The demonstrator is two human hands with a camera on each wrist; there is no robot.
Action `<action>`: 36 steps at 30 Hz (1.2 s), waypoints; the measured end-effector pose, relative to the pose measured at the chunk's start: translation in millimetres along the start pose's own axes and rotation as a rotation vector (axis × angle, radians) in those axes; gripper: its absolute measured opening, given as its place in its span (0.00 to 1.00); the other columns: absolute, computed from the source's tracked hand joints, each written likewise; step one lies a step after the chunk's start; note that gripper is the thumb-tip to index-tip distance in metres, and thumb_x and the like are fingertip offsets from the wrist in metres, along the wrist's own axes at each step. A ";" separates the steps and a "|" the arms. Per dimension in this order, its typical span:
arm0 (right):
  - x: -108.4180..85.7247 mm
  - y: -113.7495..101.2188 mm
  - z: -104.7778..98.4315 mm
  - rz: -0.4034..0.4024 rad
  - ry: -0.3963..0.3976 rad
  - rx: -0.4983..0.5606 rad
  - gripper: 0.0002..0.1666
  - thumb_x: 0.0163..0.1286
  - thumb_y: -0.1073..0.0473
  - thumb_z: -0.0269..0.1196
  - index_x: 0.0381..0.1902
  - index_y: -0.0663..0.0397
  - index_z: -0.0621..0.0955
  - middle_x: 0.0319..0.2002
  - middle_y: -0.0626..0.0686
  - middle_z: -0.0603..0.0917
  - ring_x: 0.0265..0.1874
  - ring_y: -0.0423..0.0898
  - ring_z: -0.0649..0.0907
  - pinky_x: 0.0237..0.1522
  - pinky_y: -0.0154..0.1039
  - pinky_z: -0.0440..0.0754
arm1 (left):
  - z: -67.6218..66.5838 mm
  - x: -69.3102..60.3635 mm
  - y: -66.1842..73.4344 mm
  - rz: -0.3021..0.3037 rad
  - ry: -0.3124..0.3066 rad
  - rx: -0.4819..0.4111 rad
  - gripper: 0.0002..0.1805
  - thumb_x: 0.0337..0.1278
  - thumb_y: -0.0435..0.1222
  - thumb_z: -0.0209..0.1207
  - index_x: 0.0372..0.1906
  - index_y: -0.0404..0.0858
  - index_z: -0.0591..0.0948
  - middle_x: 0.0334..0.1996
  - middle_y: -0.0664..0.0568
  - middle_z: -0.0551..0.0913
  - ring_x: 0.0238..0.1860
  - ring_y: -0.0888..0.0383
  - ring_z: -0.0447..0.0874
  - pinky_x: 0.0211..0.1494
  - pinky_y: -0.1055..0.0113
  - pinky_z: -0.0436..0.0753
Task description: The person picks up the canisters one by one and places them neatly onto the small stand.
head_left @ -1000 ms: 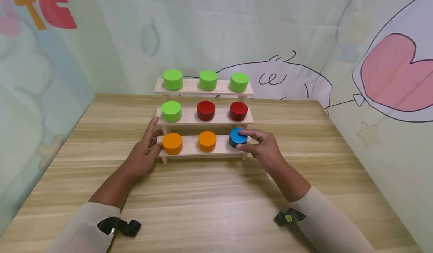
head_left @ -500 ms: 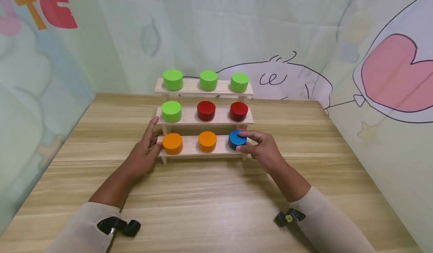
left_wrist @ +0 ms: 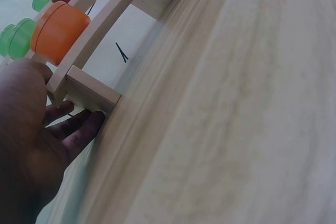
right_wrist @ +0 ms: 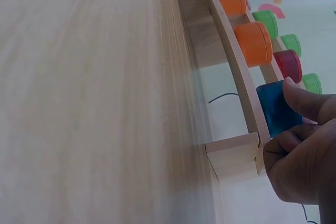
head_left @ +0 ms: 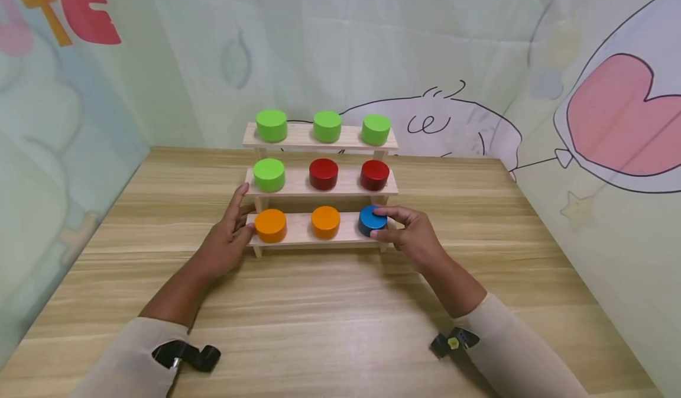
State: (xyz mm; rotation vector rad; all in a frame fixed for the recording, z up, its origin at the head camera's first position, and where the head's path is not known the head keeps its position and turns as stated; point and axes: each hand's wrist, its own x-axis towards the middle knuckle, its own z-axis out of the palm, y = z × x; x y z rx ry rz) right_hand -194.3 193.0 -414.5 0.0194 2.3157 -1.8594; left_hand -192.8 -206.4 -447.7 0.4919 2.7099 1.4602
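A three-tier wooden display rack [head_left: 308,238] stands on the table. On its bottom shelf, my right hand [head_left: 422,241] pinches a blue cylinder [head_left: 370,222] between thumb and fingers at the right end. Two orange cylinders [head_left: 271,226] share that shelf. My left hand [head_left: 226,241] holds the rack's left end. Its thumb lies beside the left orange cylinder, and the left wrist view shows fingers [left_wrist: 84,132] against the end leg. The middle shelf bears a green cylinder [head_left: 269,175] and two red cylinders [head_left: 323,174]; three green cylinders [head_left: 327,127] line the top shelf.
The wood-grain table [head_left: 330,315] extends in front of the rack and to both sides. A printed cloth backdrop [head_left: 346,43] rises behind and beside it. Black wrist mounts [head_left: 186,355] sit at both sleeves.
The blue cylinder has shifted slightly toward the front of the bottom shelf, with my right fingers on it. My left hand has stayed in place.
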 end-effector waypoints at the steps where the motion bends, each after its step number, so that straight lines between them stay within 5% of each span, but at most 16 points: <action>1: 0.0 0.2 -0.2 -0.002 -0.001 0.001 0.29 0.67 0.65 0.79 0.66 0.48 0.89 0.75 0.50 0.82 0.78 0.54 0.72 0.42 0.35 0.83 | -0.1 0.1 0.2 -0.002 -0.001 0.000 0.47 0.87 0.34 0.46 0.90 0.64 0.32 0.83 0.27 0.63 0.77 0.23 0.72 0.77 0.28 0.71; 21: -1.4 -2.2 -2.5 -0.070 0.014 0.007 0.28 0.66 0.68 0.78 0.64 0.59 0.88 0.74 0.55 0.83 0.84 0.57 0.69 0.50 0.24 0.83 | 0.3 1.9 -0.2 -0.002 0.001 -0.007 0.47 0.87 0.34 0.46 0.90 0.64 0.32 0.83 0.27 0.63 0.77 0.23 0.71 0.78 0.28 0.71; 28: -1.4 -2.6 -4.4 -0.105 0.075 0.048 0.27 0.66 0.72 0.77 0.64 0.64 0.88 0.70 0.60 0.86 0.79 0.55 0.75 0.43 0.24 0.84 | 1.7 1.8 -2.1 0.003 0.069 0.034 0.46 0.86 0.34 0.48 0.91 0.62 0.37 0.81 0.27 0.67 0.74 0.23 0.76 0.73 0.30 0.77; 36: -2.9 -4.1 -6.5 -0.074 0.183 0.003 0.27 0.70 0.59 0.78 0.64 0.59 0.88 0.70 0.55 0.85 0.77 0.51 0.74 0.54 0.28 0.84 | 0.5 1.2 0.0 0.007 0.144 -0.022 0.45 0.88 0.37 0.50 0.91 0.59 0.38 0.79 0.32 0.70 0.74 0.28 0.78 0.72 0.32 0.79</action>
